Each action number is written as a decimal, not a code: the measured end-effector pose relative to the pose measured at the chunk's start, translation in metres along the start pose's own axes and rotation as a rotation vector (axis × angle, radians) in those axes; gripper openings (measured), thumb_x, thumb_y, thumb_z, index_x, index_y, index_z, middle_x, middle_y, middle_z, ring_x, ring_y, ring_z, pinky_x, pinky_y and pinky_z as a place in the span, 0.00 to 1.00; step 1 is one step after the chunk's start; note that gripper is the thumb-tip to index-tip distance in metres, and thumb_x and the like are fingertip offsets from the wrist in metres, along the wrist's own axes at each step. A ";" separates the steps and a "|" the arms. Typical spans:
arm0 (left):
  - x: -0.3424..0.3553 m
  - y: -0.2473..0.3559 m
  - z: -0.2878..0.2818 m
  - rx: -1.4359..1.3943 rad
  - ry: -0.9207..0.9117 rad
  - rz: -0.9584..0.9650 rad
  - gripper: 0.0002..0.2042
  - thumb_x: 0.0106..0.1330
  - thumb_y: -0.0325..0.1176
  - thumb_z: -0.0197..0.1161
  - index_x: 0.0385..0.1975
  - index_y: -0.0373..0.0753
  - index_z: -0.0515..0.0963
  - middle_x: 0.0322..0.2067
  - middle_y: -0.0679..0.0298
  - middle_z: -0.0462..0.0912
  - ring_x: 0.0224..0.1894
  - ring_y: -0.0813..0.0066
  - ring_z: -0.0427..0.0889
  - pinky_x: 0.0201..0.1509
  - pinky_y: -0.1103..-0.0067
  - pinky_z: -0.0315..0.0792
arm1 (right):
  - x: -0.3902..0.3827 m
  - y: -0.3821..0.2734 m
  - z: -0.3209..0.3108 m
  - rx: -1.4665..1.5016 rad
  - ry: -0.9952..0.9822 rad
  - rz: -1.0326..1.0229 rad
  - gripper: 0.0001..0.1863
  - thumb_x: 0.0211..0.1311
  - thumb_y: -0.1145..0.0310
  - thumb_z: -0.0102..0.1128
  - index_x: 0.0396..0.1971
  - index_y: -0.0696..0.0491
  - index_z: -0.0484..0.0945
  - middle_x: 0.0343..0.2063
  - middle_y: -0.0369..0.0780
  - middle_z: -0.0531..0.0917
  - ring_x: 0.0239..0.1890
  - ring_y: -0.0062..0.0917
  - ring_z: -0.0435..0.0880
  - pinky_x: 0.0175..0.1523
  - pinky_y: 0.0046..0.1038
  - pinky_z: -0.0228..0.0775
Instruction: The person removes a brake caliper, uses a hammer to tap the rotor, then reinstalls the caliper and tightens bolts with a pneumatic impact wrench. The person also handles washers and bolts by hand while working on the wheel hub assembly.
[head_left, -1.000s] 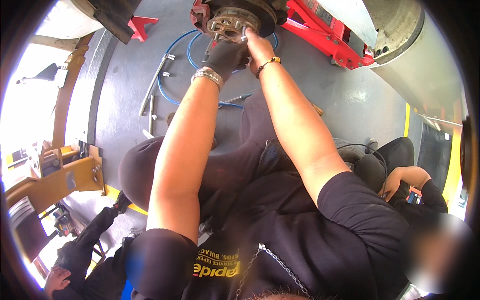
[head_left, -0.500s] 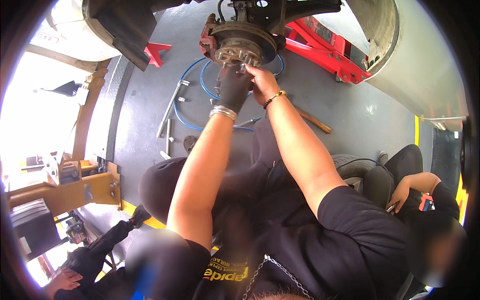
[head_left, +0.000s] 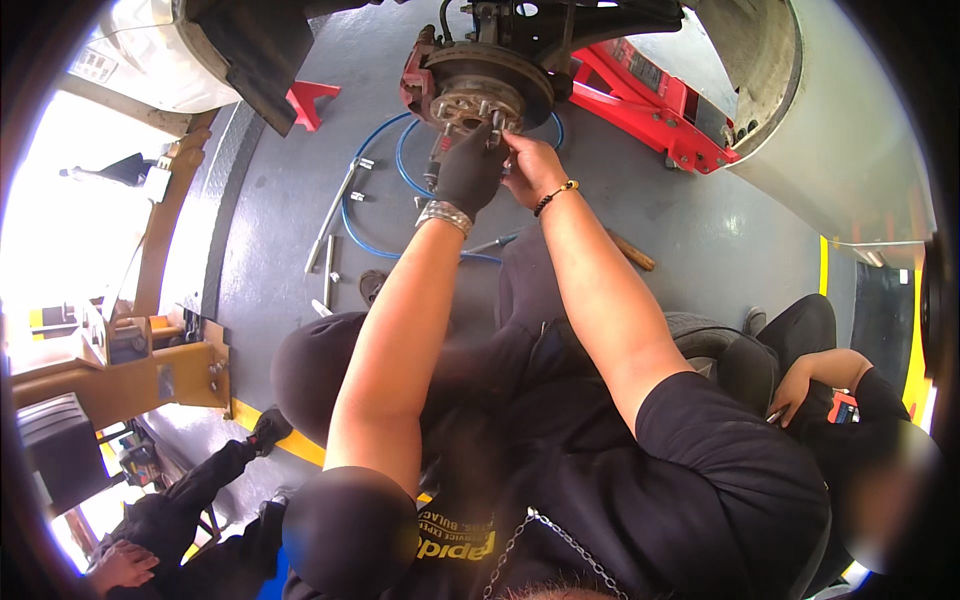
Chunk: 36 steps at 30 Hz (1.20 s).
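My left hand (head_left: pixel 470 170), in a black glove, is closed at the lower studs of a rusty wheel hub (head_left: pixel 462 104), beside a brake disc (head_left: pixel 488 62) and red caliper (head_left: pixel 416 80). My right hand (head_left: pixel 532 168), bare, pinches at a stud just right of it, touching or almost touching the left. What the fingers of either hand hold is too small and hidden to tell. A reddish tool (head_left: pixel 436 158) shows partly behind my left hand.
Red floor jack (head_left: pixel 640 110) at right, red stand (head_left: pixel 305 100) at left. Blue hose (head_left: pixel 355 230), metal bars (head_left: pixel 328 215) and wooden handle (head_left: pixel 630 250) lie below. A tire (head_left: pixel 690 330) sits by a co-worker (head_left: pixel 800 390) at right; another person's leg (head_left: pixel 200 480) is at lower left; yellow machinery (head_left: pixel 180 360) stands left.
The view has shifted, so the hub and my hands sit lower in the picture than a second ago. My hands stay at the studs, with a slight change in finger position.
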<state>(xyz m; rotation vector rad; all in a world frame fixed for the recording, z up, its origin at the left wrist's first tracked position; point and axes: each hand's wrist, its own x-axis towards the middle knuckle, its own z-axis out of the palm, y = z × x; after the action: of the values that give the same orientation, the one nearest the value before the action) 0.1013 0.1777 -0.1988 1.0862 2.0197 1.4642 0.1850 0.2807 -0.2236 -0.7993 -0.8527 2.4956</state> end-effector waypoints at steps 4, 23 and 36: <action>0.005 -0.005 0.008 0.589 0.141 0.030 0.21 0.65 0.42 0.63 0.52 0.34 0.75 0.33 0.45 0.86 0.38 0.45 0.86 0.43 0.59 0.78 | -0.001 0.013 0.025 0.085 0.101 0.046 0.15 0.72 0.62 0.59 0.49 0.57 0.78 0.42 0.41 0.86 0.44 0.30 0.85 0.52 0.34 0.74; 0.004 -0.017 -0.004 0.256 -0.135 -0.091 0.23 0.59 0.41 0.67 0.54 0.38 0.77 0.45 0.50 0.85 0.49 0.54 0.84 0.52 0.65 0.77 | -0.010 0.007 0.001 -0.431 0.109 -0.027 0.09 0.71 0.63 0.60 0.46 0.49 0.79 0.39 0.32 0.83 0.42 0.21 0.80 0.51 0.29 0.70; 0.021 -0.032 -0.001 0.014 0.150 0.046 0.14 0.68 0.38 0.62 0.49 0.42 0.83 0.40 0.58 0.88 0.41 0.71 0.86 0.47 0.75 0.77 | 0.007 0.013 -0.016 -0.366 0.018 -0.107 0.09 0.73 0.67 0.58 0.48 0.52 0.78 0.43 0.35 0.84 0.45 0.24 0.81 0.52 0.33 0.72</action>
<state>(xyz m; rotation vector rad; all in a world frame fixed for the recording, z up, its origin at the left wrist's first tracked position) 0.0768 0.1893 -0.2264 1.0634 2.1223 1.5994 0.1872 0.2819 -0.2450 -0.8627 -1.3324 2.2660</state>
